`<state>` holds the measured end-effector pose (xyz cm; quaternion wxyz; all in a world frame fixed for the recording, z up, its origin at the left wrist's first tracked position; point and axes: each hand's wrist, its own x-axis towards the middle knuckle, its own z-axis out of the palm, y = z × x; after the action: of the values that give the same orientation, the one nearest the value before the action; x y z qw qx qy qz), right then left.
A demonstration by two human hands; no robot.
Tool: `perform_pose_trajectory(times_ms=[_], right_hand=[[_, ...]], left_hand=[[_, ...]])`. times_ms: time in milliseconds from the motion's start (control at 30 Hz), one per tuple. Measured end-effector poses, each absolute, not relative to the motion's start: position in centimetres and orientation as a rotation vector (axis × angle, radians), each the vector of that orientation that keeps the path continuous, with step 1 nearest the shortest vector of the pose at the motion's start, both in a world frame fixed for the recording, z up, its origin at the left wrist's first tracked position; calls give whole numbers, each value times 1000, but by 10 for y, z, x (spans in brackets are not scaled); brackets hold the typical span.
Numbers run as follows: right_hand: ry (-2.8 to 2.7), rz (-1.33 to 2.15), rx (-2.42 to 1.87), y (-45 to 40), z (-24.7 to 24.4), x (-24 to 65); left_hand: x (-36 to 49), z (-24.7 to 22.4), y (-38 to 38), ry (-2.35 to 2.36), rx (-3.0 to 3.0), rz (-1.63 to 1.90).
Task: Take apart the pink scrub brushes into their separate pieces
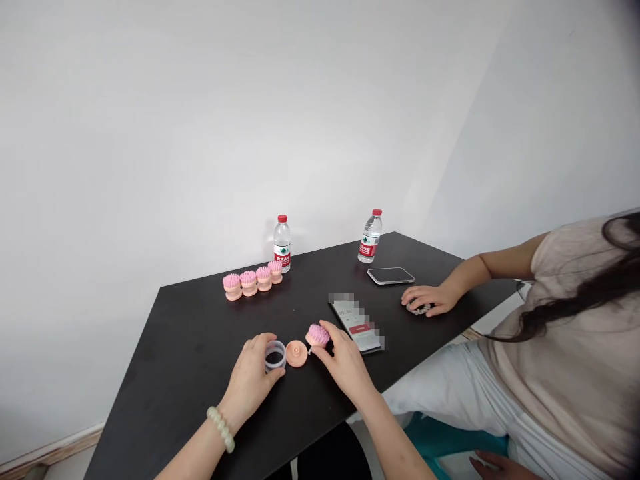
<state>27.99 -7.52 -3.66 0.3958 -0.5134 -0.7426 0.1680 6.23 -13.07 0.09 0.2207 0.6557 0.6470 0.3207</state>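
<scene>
My left hand (253,370) grips a clear plastic ring (275,355) between thumb and fingers, low over the black table (200,353). Just right of the ring lies a round peach-coloured disc (297,354) with a small raised centre. In my right hand (345,363) is a brush head (319,335) with pink bristles and a peach base, pinched by thumb and fingertips and tilted. A small pale stem shows under it. Farther back, several pink-bristled brushes (249,283) with peach bodies stand upright in a row.
Two water bottles with red caps, a left one (282,243) and a right one (370,237), stand near the wall. A lit phone (357,327) lies beside my right hand, with a dark-screened device (391,275) beyond it. A co-worker's hand (430,300) rests on the table at right.
</scene>
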Motion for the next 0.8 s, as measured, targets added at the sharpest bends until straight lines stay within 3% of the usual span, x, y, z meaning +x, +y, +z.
perform_pose_trajectory(times_ms=[400,800], right_hand=[[-1990,604,-1156,-62,-32,282],[-1917,549,-1155,-58,-40,286]], left_hand=[[66,-6,-127,1741,1860,920],[74,-1,-128,1769,1857,923]])
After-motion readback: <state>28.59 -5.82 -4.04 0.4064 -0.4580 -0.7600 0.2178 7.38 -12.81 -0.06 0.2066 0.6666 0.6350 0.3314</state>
